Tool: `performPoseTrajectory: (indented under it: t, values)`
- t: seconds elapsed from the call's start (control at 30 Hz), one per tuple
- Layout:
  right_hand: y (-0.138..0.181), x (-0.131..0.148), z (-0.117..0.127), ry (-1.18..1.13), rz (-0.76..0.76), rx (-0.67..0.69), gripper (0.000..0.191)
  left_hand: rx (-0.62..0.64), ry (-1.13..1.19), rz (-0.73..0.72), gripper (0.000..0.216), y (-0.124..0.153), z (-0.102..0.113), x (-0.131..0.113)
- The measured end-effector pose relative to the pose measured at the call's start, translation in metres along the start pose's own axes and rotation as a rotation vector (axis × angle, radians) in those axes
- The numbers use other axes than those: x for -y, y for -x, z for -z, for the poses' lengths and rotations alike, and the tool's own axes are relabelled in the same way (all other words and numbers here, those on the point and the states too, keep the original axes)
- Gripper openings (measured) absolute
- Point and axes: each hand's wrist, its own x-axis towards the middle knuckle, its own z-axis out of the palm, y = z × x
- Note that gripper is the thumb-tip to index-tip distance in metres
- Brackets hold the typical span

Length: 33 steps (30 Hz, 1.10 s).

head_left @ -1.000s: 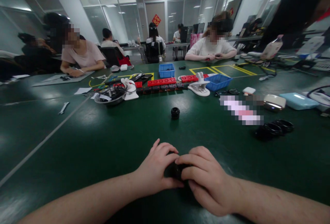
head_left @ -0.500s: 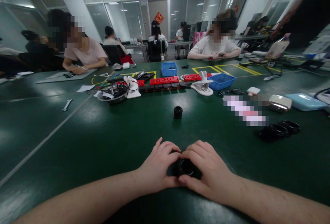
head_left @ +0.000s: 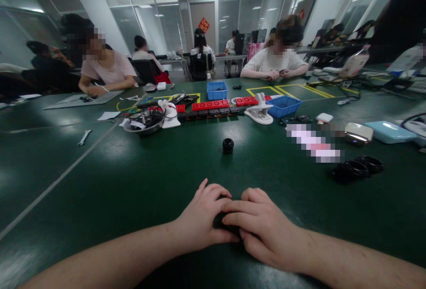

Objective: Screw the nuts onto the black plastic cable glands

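My left hand (head_left: 203, 218) and right hand (head_left: 262, 229) are both closed around one small black round part (head_left: 220, 221) low on the green table (head_left: 100, 182), near my body. It is almost hidden, so I grip it evenly from both sides and I do not squeeze hard. Another black part (head_left: 228, 145) stands well apart ahead. Black rings (head_left: 357, 168) lie to the right. Nothing blocks my hands.

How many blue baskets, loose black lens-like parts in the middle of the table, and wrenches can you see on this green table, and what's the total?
Blue baskets: 2, one upright and one tilted.
Loose black round part mid-table: 1.
Wrench: 1.
Total: 4.
A further black part sits mostly hidden between the left hand and right hand, not counted.
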Motion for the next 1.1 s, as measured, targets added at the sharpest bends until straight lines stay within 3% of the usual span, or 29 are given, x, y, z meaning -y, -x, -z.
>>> performPoseTrajectory:
  t: [0.37,0.5,0.63,0.83,1.1]
  values:
    - [0.004,0.002,-0.007,0.088,0.116,-0.039,0.018,-0.012,0.001,-0.001,0.041,0.000,-0.001,0.001]
    - [0.007,0.002,0.000,0.066,0.150,-0.244,0.022,0.002,0.009,0.005,0.045,0.000,0.000,0.001]
    - [0.009,-0.004,0.000,0.150,-0.019,-0.414,0.032,0.014,0.019,0.009,0.046,0.000,0.001,0.000]
    - [0.006,-0.007,-0.005,0.158,-0.094,-0.333,0.044,0.017,0.025,0.012,0.043,-0.001,0.001,0.001]
    - [0.002,0.000,-0.006,0.130,-0.159,-0.250,0.036,0.012,0.031,-0.004,0.046,-0.001,0.001,0.002]
